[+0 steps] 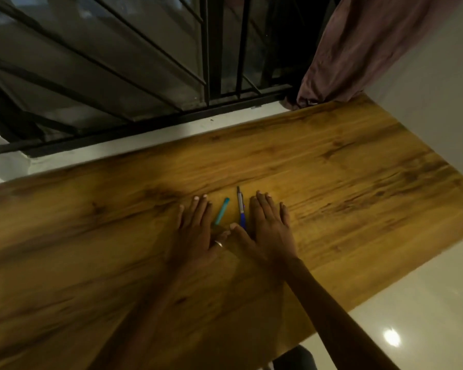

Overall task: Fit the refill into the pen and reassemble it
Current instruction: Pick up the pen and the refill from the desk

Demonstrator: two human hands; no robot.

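Both hands are lying flat and spread on the wooden bench [332, 166], the left hand [198, 231] and right hand [270, 231] each holding nothing. Between them the blue pen [241, 209] is resting just beside the right hand's fingers, and a teal piece [222, 210], possibly a barrel part or the refill, is lying near the left hand's fingers. Nothing is looking fitted yet; judging by this, the whole assembly is remaining. No containers are showing.
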